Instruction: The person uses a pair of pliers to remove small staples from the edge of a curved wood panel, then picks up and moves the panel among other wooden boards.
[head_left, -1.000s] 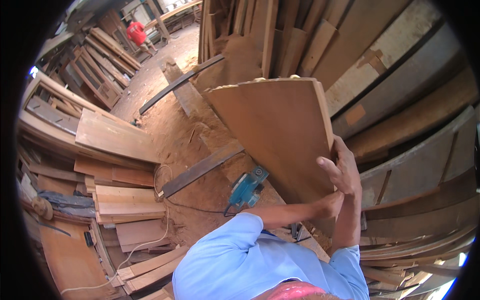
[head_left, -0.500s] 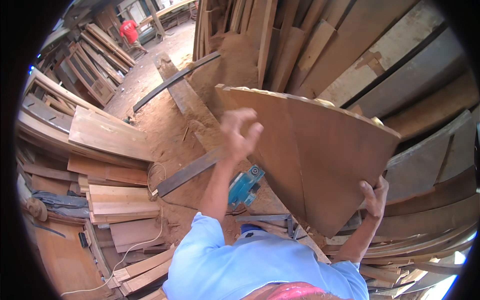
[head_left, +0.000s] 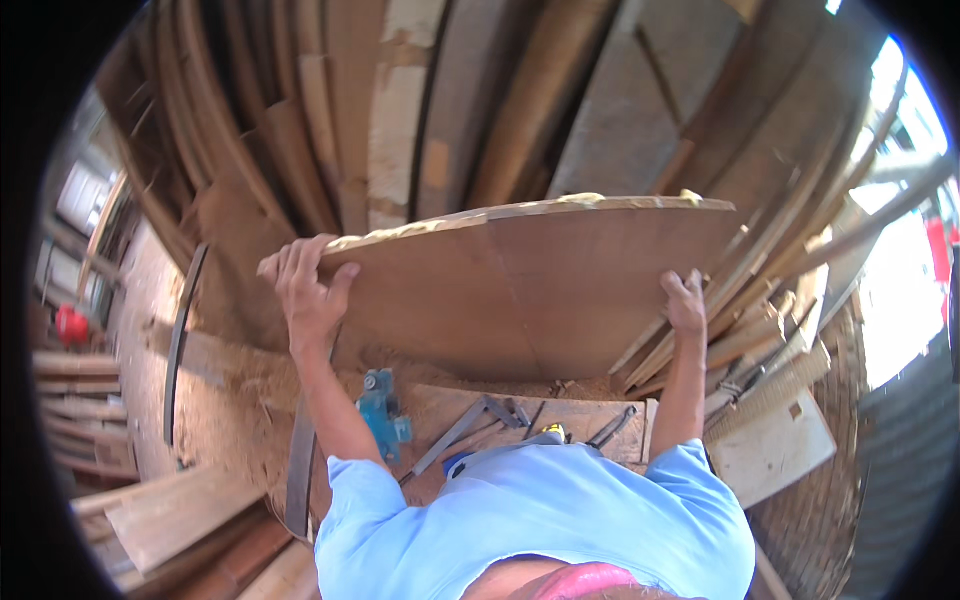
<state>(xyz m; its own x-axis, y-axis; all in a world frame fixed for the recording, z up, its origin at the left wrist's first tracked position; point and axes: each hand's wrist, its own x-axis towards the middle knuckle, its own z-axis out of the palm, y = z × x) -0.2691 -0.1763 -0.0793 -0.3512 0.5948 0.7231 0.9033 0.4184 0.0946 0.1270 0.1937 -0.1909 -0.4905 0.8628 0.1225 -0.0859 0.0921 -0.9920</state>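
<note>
The wide board (head_left: 540, 290) is reddish-brown wood, its face matt and fairly smooth, its top edge pale, rough and splintery. The planks leaning behind it (head_left: 480, 100) are weathered wood, dull and coarse, some with chalky patches. Sawdust (head_left: 230, 400) lies fine and powdery on the ground. The power planer (head_left: 382, 410) looks like teal plastic, and the square (head_left: 470, 425) dull grey metal. The sleeves (head_left: 540, 510) are soft light-blue cloth.

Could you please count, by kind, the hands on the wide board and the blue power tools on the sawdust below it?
Wide board: 1
Hands gripping it: 2, the left hand and the right hand
Blue power tool: 1
Total: 4
</note>
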